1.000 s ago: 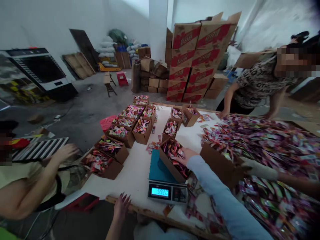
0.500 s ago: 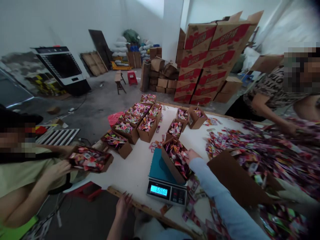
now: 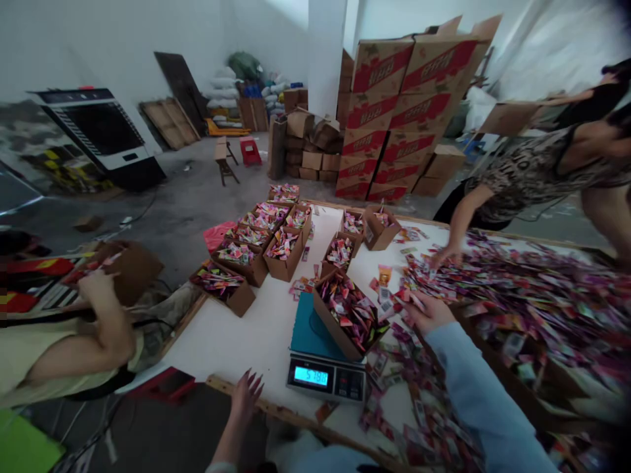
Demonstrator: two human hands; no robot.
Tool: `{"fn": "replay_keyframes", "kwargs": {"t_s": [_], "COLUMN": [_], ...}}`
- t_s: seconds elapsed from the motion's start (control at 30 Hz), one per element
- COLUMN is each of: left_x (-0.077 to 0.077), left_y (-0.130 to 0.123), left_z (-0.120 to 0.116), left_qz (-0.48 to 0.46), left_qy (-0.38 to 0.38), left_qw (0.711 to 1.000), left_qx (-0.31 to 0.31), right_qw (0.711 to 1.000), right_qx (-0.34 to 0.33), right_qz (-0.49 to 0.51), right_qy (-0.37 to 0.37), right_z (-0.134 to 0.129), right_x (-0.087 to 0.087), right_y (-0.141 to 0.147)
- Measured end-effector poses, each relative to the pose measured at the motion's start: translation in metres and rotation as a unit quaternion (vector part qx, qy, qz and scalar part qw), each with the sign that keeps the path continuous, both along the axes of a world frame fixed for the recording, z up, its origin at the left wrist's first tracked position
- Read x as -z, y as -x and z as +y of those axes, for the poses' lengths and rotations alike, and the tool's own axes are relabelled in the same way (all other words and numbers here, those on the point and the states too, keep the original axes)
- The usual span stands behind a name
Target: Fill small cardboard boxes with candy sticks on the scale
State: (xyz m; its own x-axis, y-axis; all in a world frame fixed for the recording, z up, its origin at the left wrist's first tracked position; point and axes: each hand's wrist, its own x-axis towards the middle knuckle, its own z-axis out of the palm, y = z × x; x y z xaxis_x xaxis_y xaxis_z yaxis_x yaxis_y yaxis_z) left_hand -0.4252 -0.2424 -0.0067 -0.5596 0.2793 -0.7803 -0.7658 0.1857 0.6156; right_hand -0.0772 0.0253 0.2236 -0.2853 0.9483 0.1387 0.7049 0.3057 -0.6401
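The lower ends of both my forearms run out of the picture, and the last digit on the lit display is too smeared to read. My right hand is closed over a few small red and pink plastic packets at my fingertips; my fingers and the blur hide how many. At lower right, a brown open cardboard box is cut into by the dark corner of the view.

The narrow brown cardboard box filled with packets sits askew on the teal platform of the black-and-silver scale, and I'm not touching it. Half a second ago my right hand was at its packets; now it is off to the right, by the loose heap of purple and red packets. The reading has dropped from the six thousands to the five thousands.

My left hand stays at the wooden edge of the white table, fingers spread and holding nothing. The co-worker on the left has carried a packet-filled box farther from the table and tipped it.
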Motion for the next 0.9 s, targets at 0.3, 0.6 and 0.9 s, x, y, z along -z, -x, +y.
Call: {"fn": "replay_keyframes", "kwargs": {"t_s": [0.3, 0.6, 0.9], "left_x": [0.005, 0.005, 0.001], "left_y": [0.003, 0.009, 0.01], "left_z": [0.014, 0.007, 0.009], "left_qz": [0.011, 0.002, -0.002], "left_qy": [0.014, 0.04, 0.044], "left_qw": [0.999, 0.999, 0.999], "left_qx": [0.033, 0.021, 0.023], "right_qw": [0.997, 0.942, 0.914], "right_qx": [-0.04, 0.086, -0.057], "right_qz": [-0.012, -0.322, -0.392], "right_qy": [0.063, 0.033, 0.092], "right_z": [-0.01, -0.017, -0.026], "right_x": [-0.019, 0.006, 0.01], "right_y": [0.018, -0.044, 0.089]}}
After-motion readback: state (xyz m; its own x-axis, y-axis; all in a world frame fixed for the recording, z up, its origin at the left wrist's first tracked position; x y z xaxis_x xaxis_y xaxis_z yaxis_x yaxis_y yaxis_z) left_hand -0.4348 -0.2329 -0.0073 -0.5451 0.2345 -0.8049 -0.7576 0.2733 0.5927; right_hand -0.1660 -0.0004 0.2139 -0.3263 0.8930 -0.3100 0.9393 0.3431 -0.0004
